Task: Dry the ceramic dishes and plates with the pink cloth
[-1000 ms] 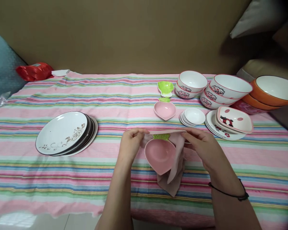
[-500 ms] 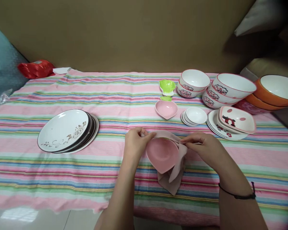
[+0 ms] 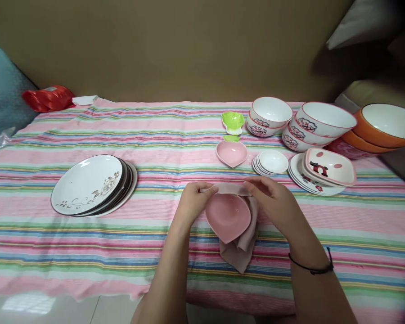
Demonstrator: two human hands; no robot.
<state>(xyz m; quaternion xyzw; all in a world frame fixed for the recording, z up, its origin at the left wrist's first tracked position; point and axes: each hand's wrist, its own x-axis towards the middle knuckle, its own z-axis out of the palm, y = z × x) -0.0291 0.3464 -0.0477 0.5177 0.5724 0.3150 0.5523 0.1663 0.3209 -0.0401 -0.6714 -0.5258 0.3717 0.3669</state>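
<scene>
So from the head cam, the left hand (image 3: 196, 200) and right hand (image 3: 273, 198) both had the cloth (image 3: 238, 258) pinched along the pink heart dish's (image 3: 227, 218) far edge, dish between them. Far end was covered, inside bare. Small white dishes (image 3: 273, 161) sat just past the right hand; nothing blocked either hand. Plate stack (image 3: 87, 184) was well off left.

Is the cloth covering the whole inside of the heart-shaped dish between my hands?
No, the dish shows its bare pink inside, with the cloth across its far end.
</scene>
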